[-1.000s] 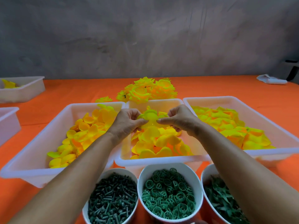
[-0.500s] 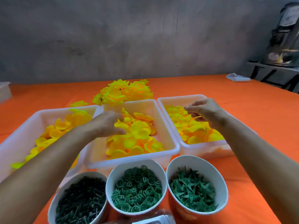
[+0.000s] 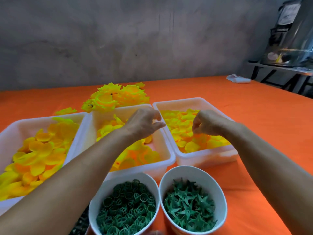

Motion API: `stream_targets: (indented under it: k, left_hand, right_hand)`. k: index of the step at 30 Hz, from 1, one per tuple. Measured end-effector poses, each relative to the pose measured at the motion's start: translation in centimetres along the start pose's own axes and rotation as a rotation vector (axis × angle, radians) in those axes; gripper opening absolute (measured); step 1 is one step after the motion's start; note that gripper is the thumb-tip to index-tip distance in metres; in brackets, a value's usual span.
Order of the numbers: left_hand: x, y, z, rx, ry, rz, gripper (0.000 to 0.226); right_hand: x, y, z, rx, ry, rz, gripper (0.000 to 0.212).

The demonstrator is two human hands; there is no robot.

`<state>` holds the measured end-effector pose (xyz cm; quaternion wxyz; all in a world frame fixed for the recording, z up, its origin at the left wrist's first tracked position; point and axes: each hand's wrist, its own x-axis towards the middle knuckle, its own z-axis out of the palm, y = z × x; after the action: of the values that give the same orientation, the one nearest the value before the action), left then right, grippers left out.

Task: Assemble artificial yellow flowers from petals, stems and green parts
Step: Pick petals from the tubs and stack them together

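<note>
Petals, yellow: sorted across three white trays, the right tray (image 3: 194,101) placed within reach of both hands. Left hand (image 3: 144,122): held over the divide between the middle tray (image 3: 166,148) and the right one, fingers loosely curled, nothing seen held. Right hand (image 3: 205,122): lowered over the right tray's petals (image 3: 191,146), fingertips drawn together; a pinched petal cannot be confirmed. Finished flowers (image 3: 116,97): piled behind the trays. Green parts: kept in nearside cups (image 3: 193,170).

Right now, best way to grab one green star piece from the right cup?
Come straight down through the open top of the right cup. Pinch one upturned point of a green star piece lying on top of the heap with thumb and forefinger, probably near its hub. The pieces are spiky and interlocked, so lift slowly; neighbours may snag.
</note>
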<state>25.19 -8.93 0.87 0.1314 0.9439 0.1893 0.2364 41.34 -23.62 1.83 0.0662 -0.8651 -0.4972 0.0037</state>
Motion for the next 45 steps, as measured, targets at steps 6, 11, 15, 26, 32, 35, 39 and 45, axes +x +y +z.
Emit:
stream_targets:
  k: [6, 11, 15, 26, 32, 35, 39, 45]
  left_hand:
    - [0.6, 0.3, 2.5, -0.16, 0.062, -0.039, 0.019]
    - [0.3, -0.2, 4.0, -0.181, 0.171, -0.055, 0.02]
    - [0.1, -0.2, 4.8, -0.202, 0.225, -0.028, 0.02]
    - [-0.1, -0.5, 4.9, -0.358, 0.326, -0.115, 0.03]
    - [-0.3, 0.2, 4.6, -0.445, 0.206, -0.155, 0.043]
    - [-0.6, 0.1, 4.6, -0.404, 0.161, -0.094, 0.036]
    - [-0.5, 0.0, 4.8, -0.372, 0.172, -0.065, 0.034]
    - [-0.3, -0.2, 5.1, -0.357, 0.192, -0.053, 0.036]
  right_hand:
    - [1.6, 0.2, -1.4, 0.133, 0.356, 0.083, 0.018]
    - [1.2, 0.9, -0.4, 0.539, 0.347, 0.155, 0.014]
    - [1.4, 0.9, 0.7, 0.81, 0.428, 0.18, 0.013]
    - [1.6, -0.6, 3.7, 1.089, 0.513, 0.125, 0.013]
    - [1.4, -1.0, 3.7, 1.105, 0.476, 0.058, 0.022]
    - [1.5, -0.6, 3.9, 0.876, 0.479, 0.169, 0.015]
    - [0.8, -0.3, 3.2, 0.519, 0.315, 0.174, 0.024]
    - [-1.3, 1.4, -0.6, 0.242, -0.008, 0.082, 0.024]
